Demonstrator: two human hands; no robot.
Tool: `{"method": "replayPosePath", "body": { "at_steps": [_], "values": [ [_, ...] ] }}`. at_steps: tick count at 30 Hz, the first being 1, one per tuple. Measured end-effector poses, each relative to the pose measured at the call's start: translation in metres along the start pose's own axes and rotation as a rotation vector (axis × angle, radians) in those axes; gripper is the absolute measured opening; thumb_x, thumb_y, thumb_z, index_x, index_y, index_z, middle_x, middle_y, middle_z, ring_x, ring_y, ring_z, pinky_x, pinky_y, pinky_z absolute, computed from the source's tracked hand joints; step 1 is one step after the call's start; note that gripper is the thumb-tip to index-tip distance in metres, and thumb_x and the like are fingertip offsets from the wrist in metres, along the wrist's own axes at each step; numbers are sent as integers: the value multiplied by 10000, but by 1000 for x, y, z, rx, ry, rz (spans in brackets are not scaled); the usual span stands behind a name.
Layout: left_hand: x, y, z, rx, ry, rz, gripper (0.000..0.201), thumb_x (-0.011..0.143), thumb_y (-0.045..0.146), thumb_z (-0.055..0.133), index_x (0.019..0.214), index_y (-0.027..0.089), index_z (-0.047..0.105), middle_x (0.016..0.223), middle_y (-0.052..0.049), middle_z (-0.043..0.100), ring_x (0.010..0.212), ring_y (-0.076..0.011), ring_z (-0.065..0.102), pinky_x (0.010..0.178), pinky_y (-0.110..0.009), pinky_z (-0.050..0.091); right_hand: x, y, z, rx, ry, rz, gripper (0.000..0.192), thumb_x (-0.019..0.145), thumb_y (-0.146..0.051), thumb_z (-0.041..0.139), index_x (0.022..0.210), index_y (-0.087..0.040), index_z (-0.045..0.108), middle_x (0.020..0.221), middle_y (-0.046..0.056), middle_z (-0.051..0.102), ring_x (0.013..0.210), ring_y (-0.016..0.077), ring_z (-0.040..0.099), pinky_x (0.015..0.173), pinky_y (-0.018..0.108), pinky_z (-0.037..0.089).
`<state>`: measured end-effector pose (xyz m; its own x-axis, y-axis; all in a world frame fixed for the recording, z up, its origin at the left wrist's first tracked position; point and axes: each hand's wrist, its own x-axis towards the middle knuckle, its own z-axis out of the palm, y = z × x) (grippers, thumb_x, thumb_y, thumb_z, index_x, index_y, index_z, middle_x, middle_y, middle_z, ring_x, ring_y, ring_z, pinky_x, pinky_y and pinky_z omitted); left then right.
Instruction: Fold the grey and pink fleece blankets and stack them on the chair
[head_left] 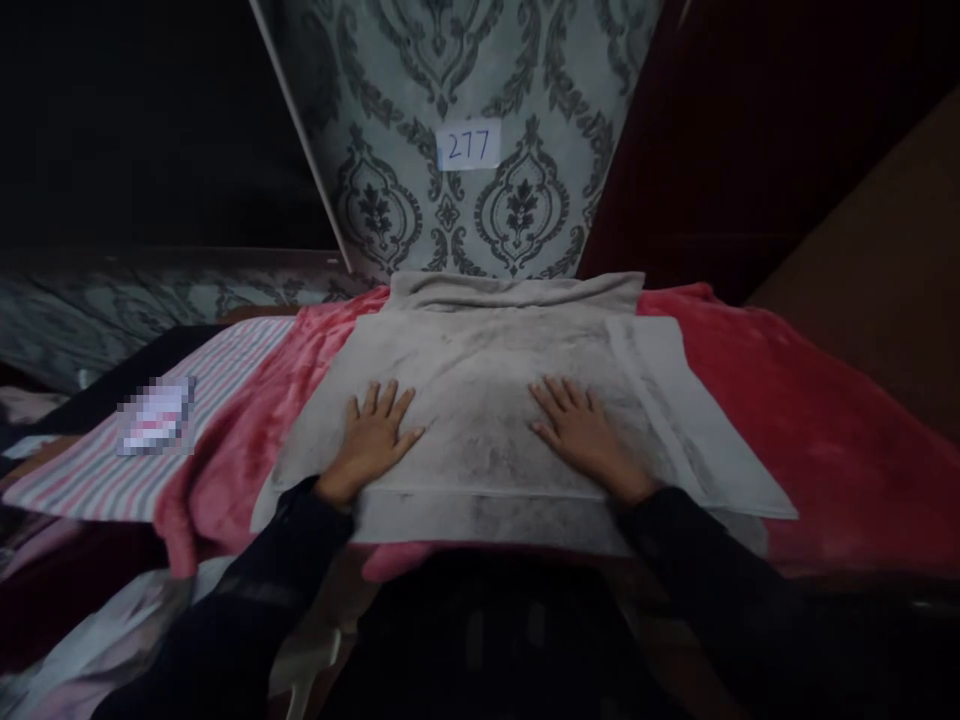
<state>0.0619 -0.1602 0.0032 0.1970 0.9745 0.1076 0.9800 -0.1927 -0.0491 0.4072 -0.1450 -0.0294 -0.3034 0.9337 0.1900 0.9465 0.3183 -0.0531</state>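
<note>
Left hand (373, 437), right hand (581, 435) flat, fingers spread, pressing grey towel (480, 385) underneath

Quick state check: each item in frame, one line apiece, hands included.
Grey towel: spread flat on the pink blanket, far edge bunched, near edge folded over.
Left hand: open, palm down, pressing on the towel.
Right hand: open, palm down, pressing on the towel.
Pink blanket: spread under the towel, rumpled at left.
Striped cloth: lying flat at left, partly under the blanket.
Paper label: stuck on the patterned wall, reads 277.
</note>
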Motion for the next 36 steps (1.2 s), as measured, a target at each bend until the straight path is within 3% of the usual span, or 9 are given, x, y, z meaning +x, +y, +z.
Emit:
{"method": "replayPosePath", "body": {
  "at_steps": [6,10,12,15,19,21,24,29,36],
  "values": [
    [-27,-44,11,45,-43,-43,664,979,537,423,1587,281,351,1682,-92,238,1551,-385,174,1182,-660,231,-26,32,6,15,-57,-99,626,1029,-536,308,1617,-332,246,1683,31,232,1550,301,185,1213,567,256],
    [-28,-100,-2,77,-61,-193,659,976,517,394,1568,228,389,1648,-149,320,1488,-401,337,1122,-675,321,-18,92,-24,46,-257,-146,679,959,-559,468,1589,-344,331,1657,47,299,1522,332,268,1161,568,343],
    [-6,-104,-15,72,-22,-205,580,994,477,359,1487,211,507,1553,-154,481,1416,-378,452,1114,-660,347,4,109,-45,31,-331,-78,655,934,-512,512,1546,-293,436,1593,100,423,1463,358,384,1108,558,408],
    [54,-58,-35,8,30,24,530,992,471,413,1419,201,574,1487,-137,553,1411,-340,459,1162,-573,348,53,97,-64,16,-195,47,600,976,-449,434,1527,-213,468,1521,159,508,1423,363,441,1124,553,384],
    [129,44,-32,-204,-90,478,630,997,538,437,1543,225,420,1628,-132,372,1497,-302,353,1218,-519,291,102,47,-44,66,-69,-61,601,1017,-446,387,1578,-233,371,1658,116,282,1527,342,251,1199,602,242],
    [146,76,-15,-216,-125,538,642,1005,533,428,1574,244,361,1658,-124,302,1532,-314,275,1233,-577,218,108,33,-21,75,-108,-145,594,1032,-466,363,1591,-270,338,1679,69,232,1547,308,195,1226,586,184],
    [154,87,12,-234,-87,511,628,1017,545,384,1588,286,329,1674,-89,265,1553,-306,214,1240,-609,158,108,36,9,100,-123,-148,602,1040,-515,317,1601,-298,309,1686,45,209,1554,286,175,1236,565,176],
    [168,37,19,-153,-116,193,642,1008,570,355,1593,307,318,1689,-50,221,1566,-325,151,1228,-652,115,117,103,25,72,-104,-172,605,1009,-570,314,1575,-361,356,1666,20,286,1544,293,214,1221,584,211],
    [173,-84,6,-59,41,-519,663,1010,539,223,1570,221,378,1641,-147,336,1524,-391,252,1138,-733,242,91,254,28,78,53,568,724,975,-587,215,1544,-202,445,1600,185,384,1464,415,360,1080,680,378]
  ]
}}
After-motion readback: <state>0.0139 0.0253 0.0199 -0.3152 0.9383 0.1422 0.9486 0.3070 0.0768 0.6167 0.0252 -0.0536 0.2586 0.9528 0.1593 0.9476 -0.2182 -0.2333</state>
